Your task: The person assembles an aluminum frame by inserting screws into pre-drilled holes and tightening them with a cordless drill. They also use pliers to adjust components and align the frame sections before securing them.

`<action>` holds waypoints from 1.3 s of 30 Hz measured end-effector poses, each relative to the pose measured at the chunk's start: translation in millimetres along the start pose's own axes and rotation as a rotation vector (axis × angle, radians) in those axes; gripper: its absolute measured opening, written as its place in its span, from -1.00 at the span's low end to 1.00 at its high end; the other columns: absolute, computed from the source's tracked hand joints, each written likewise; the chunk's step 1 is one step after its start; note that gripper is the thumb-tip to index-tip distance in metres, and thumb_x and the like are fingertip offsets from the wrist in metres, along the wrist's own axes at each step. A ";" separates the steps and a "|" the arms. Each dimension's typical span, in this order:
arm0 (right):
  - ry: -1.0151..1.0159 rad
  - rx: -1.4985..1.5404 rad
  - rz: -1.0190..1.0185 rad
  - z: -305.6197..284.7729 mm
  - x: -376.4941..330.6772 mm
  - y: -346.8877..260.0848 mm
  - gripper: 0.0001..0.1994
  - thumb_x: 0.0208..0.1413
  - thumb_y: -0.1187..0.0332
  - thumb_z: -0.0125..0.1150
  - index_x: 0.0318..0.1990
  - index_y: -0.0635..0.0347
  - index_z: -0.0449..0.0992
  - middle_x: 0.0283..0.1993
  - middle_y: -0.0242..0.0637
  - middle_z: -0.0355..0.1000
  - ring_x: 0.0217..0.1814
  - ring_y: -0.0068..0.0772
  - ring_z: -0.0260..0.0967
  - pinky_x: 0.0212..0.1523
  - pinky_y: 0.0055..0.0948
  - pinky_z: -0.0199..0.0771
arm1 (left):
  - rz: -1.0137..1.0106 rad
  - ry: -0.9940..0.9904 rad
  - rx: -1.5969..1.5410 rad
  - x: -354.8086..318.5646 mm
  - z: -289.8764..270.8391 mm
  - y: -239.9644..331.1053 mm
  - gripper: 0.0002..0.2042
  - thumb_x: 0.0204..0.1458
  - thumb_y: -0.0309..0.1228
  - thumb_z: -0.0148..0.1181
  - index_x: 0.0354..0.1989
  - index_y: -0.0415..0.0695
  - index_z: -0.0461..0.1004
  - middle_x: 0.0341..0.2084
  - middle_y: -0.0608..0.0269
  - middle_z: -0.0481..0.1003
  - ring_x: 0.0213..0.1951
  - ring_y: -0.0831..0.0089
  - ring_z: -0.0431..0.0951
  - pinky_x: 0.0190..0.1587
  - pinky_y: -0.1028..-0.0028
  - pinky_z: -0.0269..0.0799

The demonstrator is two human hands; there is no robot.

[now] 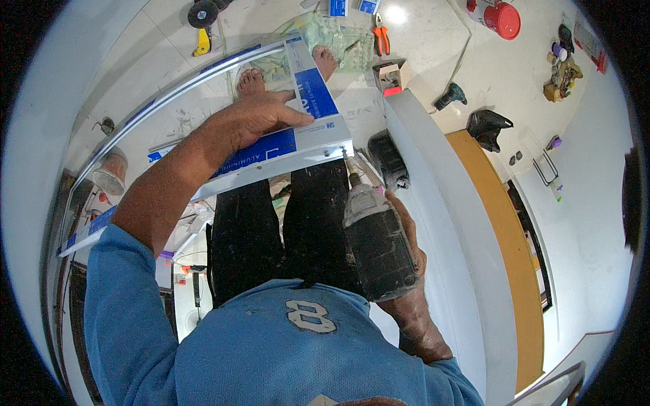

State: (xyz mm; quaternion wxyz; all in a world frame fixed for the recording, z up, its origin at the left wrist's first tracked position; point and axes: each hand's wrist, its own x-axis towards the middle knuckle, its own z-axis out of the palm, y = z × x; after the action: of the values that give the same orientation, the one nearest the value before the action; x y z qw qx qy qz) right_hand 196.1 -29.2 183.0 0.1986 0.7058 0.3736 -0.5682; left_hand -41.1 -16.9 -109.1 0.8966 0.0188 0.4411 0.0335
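Saw a pale tiled floor [162, 40], then a long white ledge [440, 189] curving past the right forearm and closing off that side, with a tan board [504, 223] beyond. Found a blue shirt [271, 358] bearing a pale printed numeral, and a white metal frame [335, 132] lying across the black-trousered legs [315, 216], partly covered in blue-and-white film [318, 95] with printed lettering. Gripped a dark, worn power drill [379, 237] in the right hand [412, 243], mostly hidden behind the tool, with the bit at the frame's corner; could not tell contact from a slight gap. Laid the left hand [267, 115] on the frame near that corner, thumb stretched out; could not tell a closed grip from mere resting. Noticed a black object of unclear kind [387, 155] just beyond the drill, beside the ledge, and farther off a red-and-white bucket [506, 20] with a printed side, an open cardboard box [391, 73], a dark green drill [450, 97] and orange-handled pliers [381, 37].
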 end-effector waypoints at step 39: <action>0.340 0.521 -0.193 61.6 147.1 1.6 -0.65 0.22 0.46 0.53 0.11 0.34 0.61 -0.04 -0.18 0.62 -0.04 -0.40 0.57 0.00 -0.29 0.63 | -0.244 0.152 -0.136 21.1 29.9 10.9 -0.23 0.27 0.15 0.40 0.39 -0.30 0.50 0.23 -0.24 0.62 0.25 -0.02 0.61 0.37 0.09 0.46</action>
State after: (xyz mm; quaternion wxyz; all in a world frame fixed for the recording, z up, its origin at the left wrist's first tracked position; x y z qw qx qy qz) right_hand 168.1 -29.3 26.0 -0.1087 0.7790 0.3089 -0.5347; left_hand -5.0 -4.6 -106.8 0.8572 -0.0985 0.5035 -0.0445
